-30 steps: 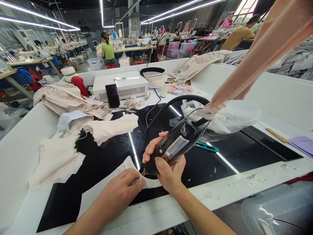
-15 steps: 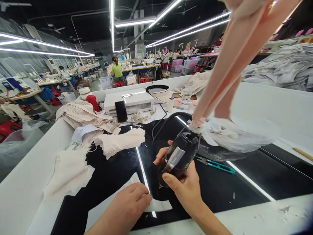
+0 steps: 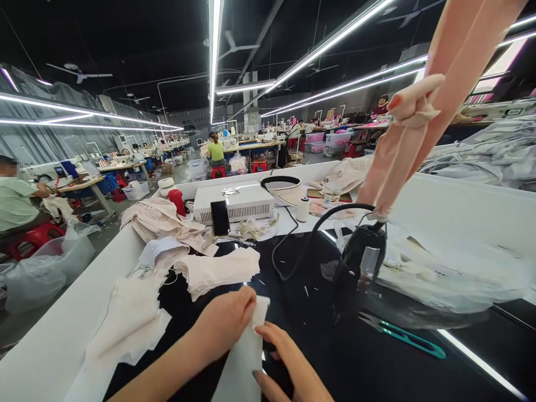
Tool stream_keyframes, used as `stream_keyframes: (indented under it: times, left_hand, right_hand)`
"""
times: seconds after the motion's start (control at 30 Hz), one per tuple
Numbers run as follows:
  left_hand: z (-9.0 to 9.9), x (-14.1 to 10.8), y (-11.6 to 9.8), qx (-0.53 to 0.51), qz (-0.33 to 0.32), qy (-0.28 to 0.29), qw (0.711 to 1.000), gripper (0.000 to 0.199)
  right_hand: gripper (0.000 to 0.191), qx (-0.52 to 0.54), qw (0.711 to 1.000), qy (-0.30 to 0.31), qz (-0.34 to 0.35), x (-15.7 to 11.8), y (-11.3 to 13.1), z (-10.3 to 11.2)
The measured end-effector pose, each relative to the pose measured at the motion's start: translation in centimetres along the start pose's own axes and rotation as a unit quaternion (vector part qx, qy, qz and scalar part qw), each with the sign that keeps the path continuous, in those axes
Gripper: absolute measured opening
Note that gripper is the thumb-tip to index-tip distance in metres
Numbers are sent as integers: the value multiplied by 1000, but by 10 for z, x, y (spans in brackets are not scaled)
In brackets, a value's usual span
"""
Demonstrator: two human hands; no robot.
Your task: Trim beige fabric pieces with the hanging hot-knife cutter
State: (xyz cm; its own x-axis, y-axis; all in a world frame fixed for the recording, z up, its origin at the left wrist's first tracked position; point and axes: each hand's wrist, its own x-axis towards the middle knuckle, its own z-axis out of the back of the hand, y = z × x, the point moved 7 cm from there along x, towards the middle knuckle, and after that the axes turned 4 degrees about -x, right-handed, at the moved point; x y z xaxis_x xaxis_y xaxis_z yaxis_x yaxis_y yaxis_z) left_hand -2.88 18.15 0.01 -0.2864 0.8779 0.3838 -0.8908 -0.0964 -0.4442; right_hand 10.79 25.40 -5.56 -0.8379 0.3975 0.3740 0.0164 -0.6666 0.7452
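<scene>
My left hand (image 3: 228,315) is closed, pinching the upper end of a white fabric piece (image 3: 240,363) over the glossy black tabletop. At the right edge of that piece, my right hand (image 3: 288,363) has its fingers apart, with the fingertips close to or touching the fabric. To the right, a black corded hand tool (image 3: 362,259) with a pale label hangs upright from knotted pink fabric strips (image 3: 387,178), free of both hands. Its lower end is blurred. Teal-handled thread snips (image 3: 412,339) lie beside it.
Stacked cream fabric pieces (image 3: 221,271) lie on the left, beside more cut cloth (image 3: 125,318). Behind stand a phone (image 3: 220,218), a white vented box (image 3: 234,201), a thread spool (image 3: 302,209) and a visor (image 3: 282,192). A clear plastic bag (image 3: 456,273) lies right. White walls (image 3: 46,340) edge the table.
My right hand has let go of the black tool, which now hangs further right, and has moved to the white fabric. My left hand has lifted the fabric's end. The view has shifted.
</scene>
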Motion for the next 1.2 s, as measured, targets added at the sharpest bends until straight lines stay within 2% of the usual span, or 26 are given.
stream_keyframes:
  times: [0.07, 0.13, 0.27, 0.37, 0.53, 0.73, 0.9, 0.97, 1.07, 1.13, 1.2]
  left_hand:
    - [27, 17, 12, -19, 36, -26, 999, 16]
    - [53, 28, 29, -30, 75, -59, 995, 21]
    - [91, 31, 75, -25, 155, -123, 980, 31]
    - [98, 24, 105, -9, 206, -144, 968, 33]
    - [85, 11, 138, 21, 257, -141, 956, 35]
    - [71, 4, 156, 52, 269, -123, 954, 35]
    - [71, -1, 157, 72, 288, -95, 950, 37]
    - [81, -8, 157, 87, 301, -86, 946, 40]
    - [110, -27, 160, 128, 328, -71, 933, 34]
    - [132, -47, 163, 165, 355, -59, 918, 26]
    - [152, -72, 167, 201, 392, -47, 897, 22]
  right_hand:
    - [33, 24, 998, 54, -2, 27, 8, -14]
    - [24, 49, 995, 81, 18, 58, 14, -21]
    - [25, 29, 999, 18, -3, 122, 1, -7]
    - [24, 15, 1000, -13, -12, 162, -11, 2]
    - [18, -3, 999, -33, -15, 201, -21, -2]
    - [11, -57, 997, -26, -35, 208, -31, -22]
    - [29, -120, 989, -60, -61, 193, -27, -24]
    - [30, -121, 990, -58, -43, 185, -17, -24]
    - [23, -88, 996, -22, 5, 168, 0, -25]
    - [16, -57, 998, 9, 32, 153, 8, -25]
    - [19, -17, 997, 52, 46, 136, 12, -26]
